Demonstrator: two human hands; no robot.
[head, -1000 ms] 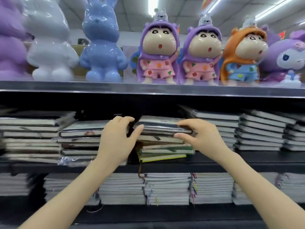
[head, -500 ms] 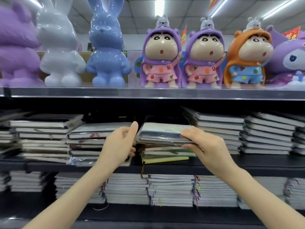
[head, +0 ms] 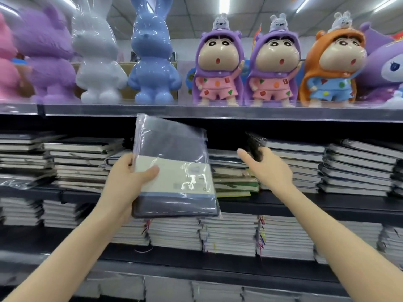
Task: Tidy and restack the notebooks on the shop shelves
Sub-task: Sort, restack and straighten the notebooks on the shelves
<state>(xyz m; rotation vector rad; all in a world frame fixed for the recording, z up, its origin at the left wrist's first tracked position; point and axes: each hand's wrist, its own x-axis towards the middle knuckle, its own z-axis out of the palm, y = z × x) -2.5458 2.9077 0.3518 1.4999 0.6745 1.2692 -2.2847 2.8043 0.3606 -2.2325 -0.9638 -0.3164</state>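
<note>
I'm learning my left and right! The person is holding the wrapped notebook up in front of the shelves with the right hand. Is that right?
Not quite. The head view shows the left hand holding the wrapped notebook up in front of the shelves. The right hand is open and holds nothing.

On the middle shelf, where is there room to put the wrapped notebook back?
Dark headroom is open above the short centre stack, between the taller left stack and the spiral-bound stack. A bare strip of middle shelf runs in front of the right stacks. The lower-shelf stacks are packed side by side.
</note>
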